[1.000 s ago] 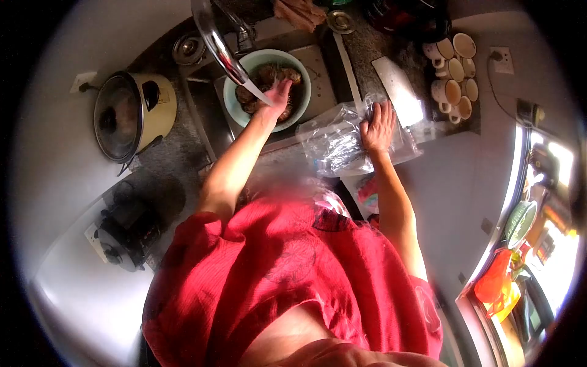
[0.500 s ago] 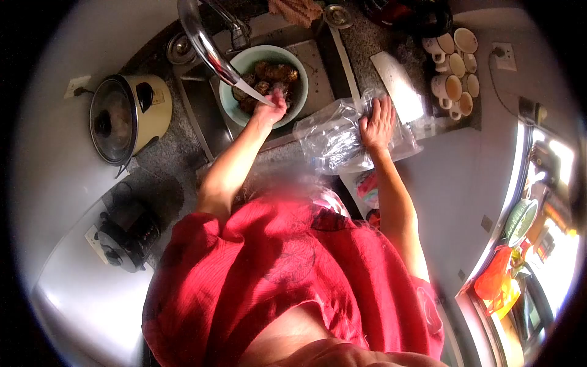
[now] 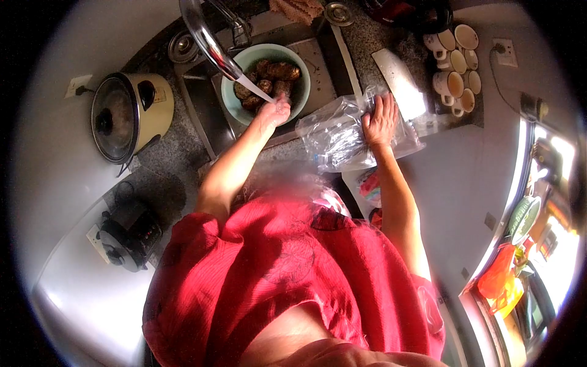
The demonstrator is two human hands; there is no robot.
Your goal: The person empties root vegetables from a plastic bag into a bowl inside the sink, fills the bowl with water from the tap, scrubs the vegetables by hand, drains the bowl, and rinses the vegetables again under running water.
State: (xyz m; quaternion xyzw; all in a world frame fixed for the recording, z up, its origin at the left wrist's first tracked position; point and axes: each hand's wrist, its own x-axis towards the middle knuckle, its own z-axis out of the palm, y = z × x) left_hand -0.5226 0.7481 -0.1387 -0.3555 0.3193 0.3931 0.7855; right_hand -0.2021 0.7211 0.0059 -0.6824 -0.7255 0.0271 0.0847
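Note:
In the sink [image 3: 321, 79] sits a pale green bowl [image 3: 298, 58] with several brown, rough-skinned taro roots [image 3: 284, 71] in it. My left hand [image 3: 274, 112] is at the bowl's near side, its fingers closed around the end of one taro root [image 3: 280, 90]. A stream of water from the chrome faucet [image 3: 211, 49] runs down beside that hand. My right hand [image 3: 380, 122] lies flat with fingers stretched out, pressing on a clear plastic bag [image 3: 336, 137] on the counter at the sink's right edge.
A cream slow cooker [image 3: 156, 101] with a glass lid stands left of the sink, and a black cooker [image 3: 131, 235] nearer. Several white mugs [image 3: 449, 85] are at the right. A brown cloth [image 3: 296, 9] hangs behind the sink. Orange bags [image 3: 498, 275] are far right.
My left hand has shifted slightly right and down, with the taro root showing more clearly at its fingertips. My right hand stays flat on the plastic bag.

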